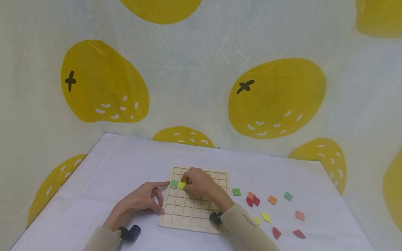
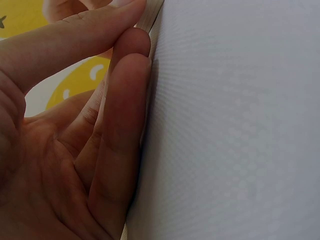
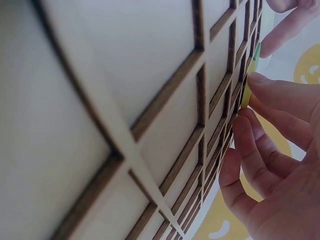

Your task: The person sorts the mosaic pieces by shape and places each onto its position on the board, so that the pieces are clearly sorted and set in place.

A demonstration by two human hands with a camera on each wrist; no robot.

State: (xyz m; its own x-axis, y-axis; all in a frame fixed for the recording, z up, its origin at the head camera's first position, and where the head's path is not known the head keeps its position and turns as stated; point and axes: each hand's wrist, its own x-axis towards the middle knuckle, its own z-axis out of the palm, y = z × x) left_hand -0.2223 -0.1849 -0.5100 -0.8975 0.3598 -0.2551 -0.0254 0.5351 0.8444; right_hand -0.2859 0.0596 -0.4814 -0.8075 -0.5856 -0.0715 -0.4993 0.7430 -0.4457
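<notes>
A square wooden board with a raised grid (image 1: 177, 210) lies on the white table. In its left column sits a green square tile (image 1: 174, 183), and beside it is a yellow tile (image 1: 182, 185). My right hand (image 1: 200, 183) reaches over the board and pinches the yellow tile; in the right wrist view the thumb lies against the yellow tile (image 3: 246, 95), which is tilted up at the grid. My left hand (image 1: 141, 197) rests at the board's left edge, its fingers spread loosely and their tips touching the side. The left wrist view shows the fingers (image 2: 122, 110) along that edge.
Right of the board lie loose pieces: a green square (image 1: 236, 192), orange squares (image 1: 272, 200), red curved wedges (image 1: 276, 233) and yellow wedges (image 1: 266, 217). Behind the table hangs a pale cloth (image 1: 190, 80) with yellow fruit prints.
</notes>
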